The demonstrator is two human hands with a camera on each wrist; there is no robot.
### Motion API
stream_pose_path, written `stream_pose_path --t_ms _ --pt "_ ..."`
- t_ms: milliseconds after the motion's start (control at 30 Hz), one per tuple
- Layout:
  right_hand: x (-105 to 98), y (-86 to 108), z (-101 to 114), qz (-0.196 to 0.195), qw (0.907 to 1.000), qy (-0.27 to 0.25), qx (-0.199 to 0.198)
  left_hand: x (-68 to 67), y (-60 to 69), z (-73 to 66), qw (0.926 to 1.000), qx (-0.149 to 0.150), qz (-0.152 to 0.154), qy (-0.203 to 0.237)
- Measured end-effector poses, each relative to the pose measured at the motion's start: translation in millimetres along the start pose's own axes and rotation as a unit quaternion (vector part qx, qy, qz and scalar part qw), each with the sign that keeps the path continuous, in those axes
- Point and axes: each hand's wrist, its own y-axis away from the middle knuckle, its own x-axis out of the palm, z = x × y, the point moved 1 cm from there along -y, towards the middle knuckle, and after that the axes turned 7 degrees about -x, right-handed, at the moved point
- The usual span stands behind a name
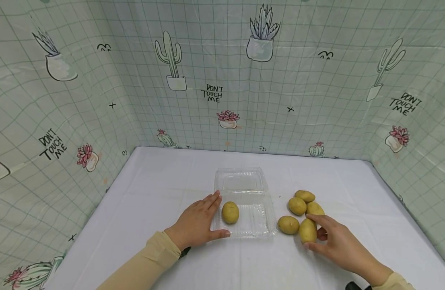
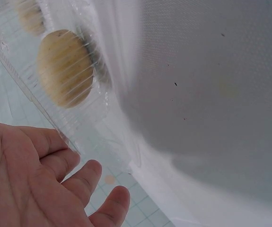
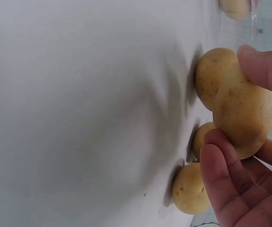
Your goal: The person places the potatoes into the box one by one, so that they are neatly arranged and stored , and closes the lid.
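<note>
A clear plastic clamshell box (image 1: 256, 231) lies with its lid folded back on the white table, and one potato (image 1: 230, 212) sits in the left part of its base. Against the box's left side rests my left hand (image 1: 197, 221), fingers extended and thumb at the front edge; the left wrist view shows the palm beside the ribbed plastic wall. My right hand (image 1: 338, 243) grips a potato (image 3: 246, 111) between thumb and fingers. Close by on the table lie a single potato (image 1: 288, 224) and a small group with another potato (image 1: 297, 206) in it.
The white-covered table (image 1: 164, 177) is bounded at the back and sides by a hanging grid-patterned cloth (image 1: 215, 48) with cactus prints. The box's open lid (image 1: 240, 179) extends toward the back. Loose potatoes lie right of the box.
</note>
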Motion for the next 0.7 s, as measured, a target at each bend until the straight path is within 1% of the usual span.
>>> stream_pose_path --t_ms 200,400,600,700 --pt "-3.6 -3.6 0.1 0.001 1.0000 -0.001 -0.004 -0.1 -0.3 0.2 1.0000 -0.001 0.000 -0.001" --pt "-8.0 -8.8 0.6 -0.002 0.9998 -0.001 -0.020 -1.2 0.3 -0.5 1.0000 0.002 -0.001 -0.001" --pt "-13.1 -18.6 5.5 -0.008 0.9992 -0.003 -0.040 -1.9 0.0 -0.4 1.0000 0.000 -0.003 -0.003" --pt "-14.4 -25.4 9.0 0.000 0.9990 -0.008 -0.044 -0.9 -0.2 -0.2 1.0000 0.000 -0.003 -0.003"
